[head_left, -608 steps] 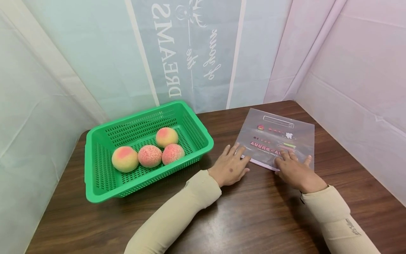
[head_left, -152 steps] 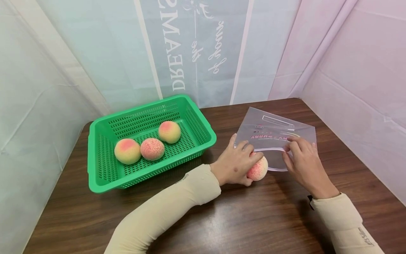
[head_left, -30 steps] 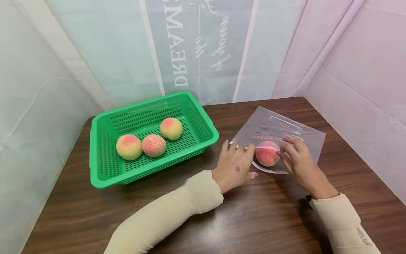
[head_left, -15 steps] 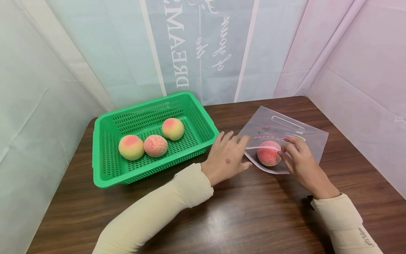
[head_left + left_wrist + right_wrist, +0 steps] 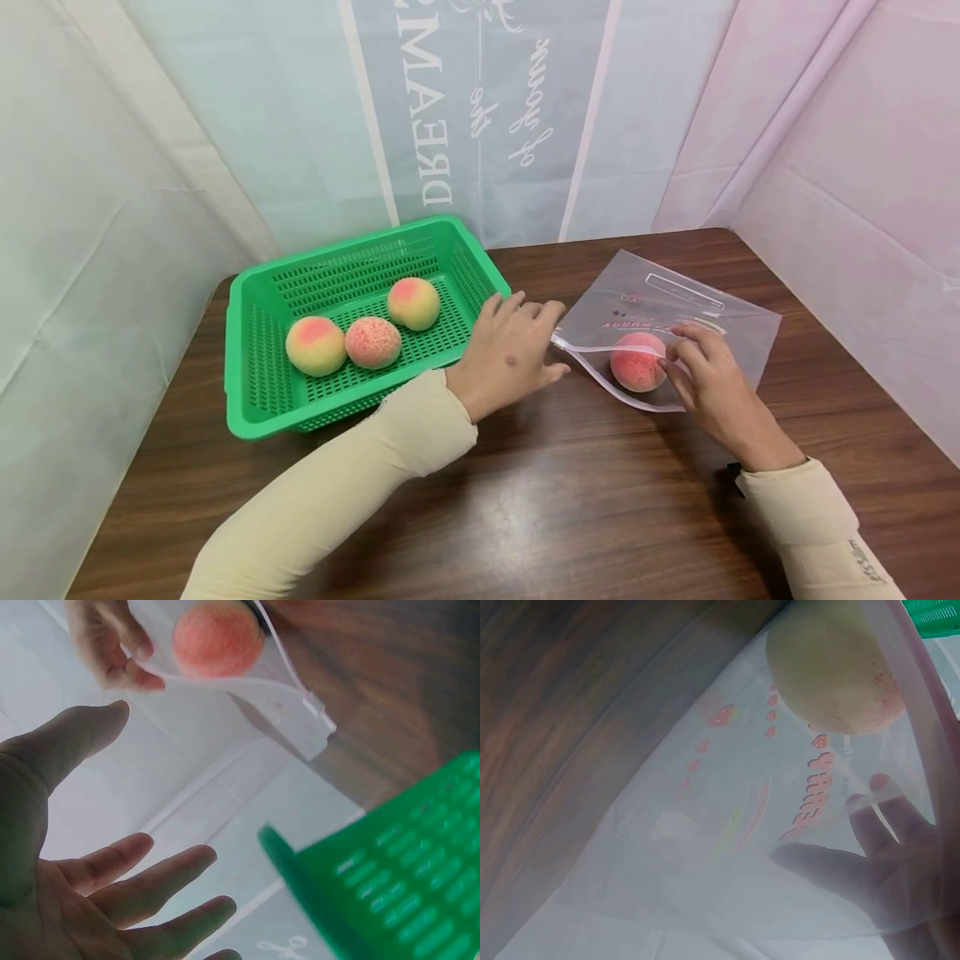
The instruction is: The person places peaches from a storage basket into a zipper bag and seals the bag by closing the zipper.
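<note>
A clear zip bag (image 5: 738, 329) with a pale slider strip lies on the table at the right, its mouth spread apart. Inside it, just behind the mouth, sits a pink peach (image 5: 637, 367), also visible through the plastic in the right wrist view. My right hand (image 5: 712, 396) pinches the upper lip of the mouth between thumb and fingers. My left hand (image 5: 510, 354) hovers with fingers spread and nothing in them, over the near right corner of the green basket (image 5: 300, 423). In the left wrist view its palm (image 5: 45, 900) faces that basket's rim.
Three more peaches lie in the basket: a yellow one (image 5: 315, 346) at left, a speckled pink one (image 5: 372, 342) in the middle and another yellow one (image 5: 414, 303) at right. The brown wooden table (image 5: 540, 508) is enclosed by fabric-covered walls.
One peach has gone from the basket into the bag, carried by my left hand. That hand has since left the bag's edge and moved left to the basket; my right hand keeps its pinch.
</note>
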`<state>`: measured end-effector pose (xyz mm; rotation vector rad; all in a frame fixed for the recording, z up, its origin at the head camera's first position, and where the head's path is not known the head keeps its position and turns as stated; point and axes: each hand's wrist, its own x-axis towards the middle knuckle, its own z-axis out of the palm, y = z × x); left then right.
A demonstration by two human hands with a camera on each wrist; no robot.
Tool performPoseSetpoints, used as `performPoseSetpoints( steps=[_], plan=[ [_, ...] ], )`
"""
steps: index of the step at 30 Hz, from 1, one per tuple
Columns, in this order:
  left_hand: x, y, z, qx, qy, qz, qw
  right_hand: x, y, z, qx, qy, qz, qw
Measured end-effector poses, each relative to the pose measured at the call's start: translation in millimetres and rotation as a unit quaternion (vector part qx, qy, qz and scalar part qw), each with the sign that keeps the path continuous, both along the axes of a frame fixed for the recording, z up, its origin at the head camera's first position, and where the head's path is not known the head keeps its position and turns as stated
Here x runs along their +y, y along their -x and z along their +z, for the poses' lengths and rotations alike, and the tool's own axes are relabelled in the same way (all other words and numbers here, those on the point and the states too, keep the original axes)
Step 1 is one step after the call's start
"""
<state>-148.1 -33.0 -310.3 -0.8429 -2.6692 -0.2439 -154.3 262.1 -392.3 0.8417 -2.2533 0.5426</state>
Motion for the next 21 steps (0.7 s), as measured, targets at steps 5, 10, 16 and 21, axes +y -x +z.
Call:
performPoseSetpoints(
  steps=[5, 10, 16, 21],
  plan=[
    [-12, 2.0, 8.1, -0.004, -0.003, 0.004, 1.0, -1, 0.7, 1.3, -0.005, -0.005, 0.0, 1.0],
    [-24, 6.5, 14.1, -0.017, 0.0, 0.017, 0.9997, 0, -0.4, 2.2, -0.009, -0.01, -0.003, 1.0],
    [-39, 14.1, 24.0, -0.055, 0.007, 0.044, 0.9975, -1, -0.2, 3.3, -0.011, -0.013, -0.002, 1.0],
    [-52, 20.6, 28.0, -0.078, 0.01, 0.067, 0.9947, -1, 0.0, 3.1, -0.011, -0.014, -0.003, 1.0]
  ],
)
